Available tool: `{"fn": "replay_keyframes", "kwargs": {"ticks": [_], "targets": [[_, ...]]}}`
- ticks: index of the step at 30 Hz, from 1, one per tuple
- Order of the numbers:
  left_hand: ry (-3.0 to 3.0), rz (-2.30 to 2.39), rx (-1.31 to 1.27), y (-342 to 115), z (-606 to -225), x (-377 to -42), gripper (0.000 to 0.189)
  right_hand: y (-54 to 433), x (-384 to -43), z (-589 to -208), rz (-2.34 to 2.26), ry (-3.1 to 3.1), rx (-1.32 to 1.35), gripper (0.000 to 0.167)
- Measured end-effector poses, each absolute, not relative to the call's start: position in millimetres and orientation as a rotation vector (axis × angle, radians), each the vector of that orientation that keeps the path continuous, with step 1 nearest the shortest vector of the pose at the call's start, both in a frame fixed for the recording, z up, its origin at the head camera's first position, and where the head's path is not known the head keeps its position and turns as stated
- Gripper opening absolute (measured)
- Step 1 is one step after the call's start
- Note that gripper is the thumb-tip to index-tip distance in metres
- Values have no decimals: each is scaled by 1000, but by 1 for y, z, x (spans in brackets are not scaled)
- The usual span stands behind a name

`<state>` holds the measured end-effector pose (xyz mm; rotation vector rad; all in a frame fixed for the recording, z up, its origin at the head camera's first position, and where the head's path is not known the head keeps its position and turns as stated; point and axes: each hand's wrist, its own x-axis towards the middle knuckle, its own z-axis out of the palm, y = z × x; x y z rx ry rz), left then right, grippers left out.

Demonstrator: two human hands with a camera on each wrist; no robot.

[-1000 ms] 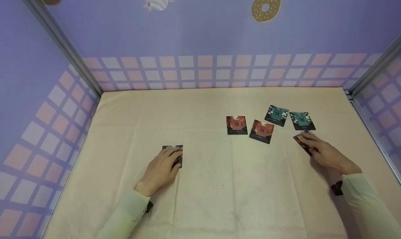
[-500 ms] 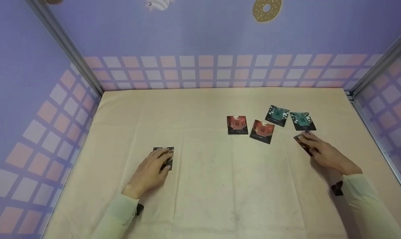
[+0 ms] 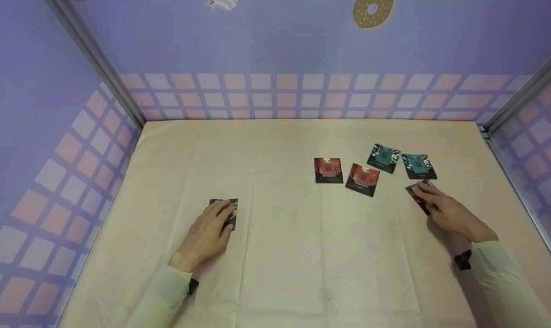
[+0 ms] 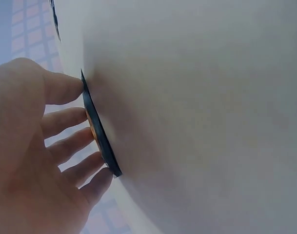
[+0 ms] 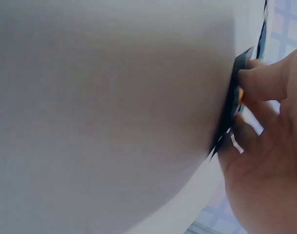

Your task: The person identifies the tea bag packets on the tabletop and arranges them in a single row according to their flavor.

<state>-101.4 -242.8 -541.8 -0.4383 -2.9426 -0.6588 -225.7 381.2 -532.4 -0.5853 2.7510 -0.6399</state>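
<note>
In the head view my left hand (image 3: 205,235) rests on a dark square card (image 3: 233,220) lying on the cloth. The left wrist view shows its thumb and relaxed fingertips touching the upper face of this card (image 4: 102,136). My right hand (image 3: 453,216) pinches a dark card with orange marks (image 3: 415,197) near the right side, tilted and partly hidden by the fingers. Thumb and bent fingers meet at this card (image 5: 228,109) in the right wrist view; whether it is one card or more, I cannot tell.
Two red cards (image 3: 328,170) (image 3: 363,180) lie right of the middle. Two teal cards (image 3: 383,158) (image 3: 419,166) lie beyond my right hand. A cream cloth (image 3: 280,255) covers the table, with purple checked walls (image 3: 302,54) around it.
My left hand has slid its card a little to the left, then stayed there. The right hand keeps its place with its card. The head view has shifted slightly.
</note>
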Motion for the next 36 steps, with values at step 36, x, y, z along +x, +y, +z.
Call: {"fn": "replay_keyframes", "kwargs": {"ticks": [36], "targets": [[-2944,-549,-435,-236,-545,-101,46,299,-169,-528,-633,2808,-526,54]]}}
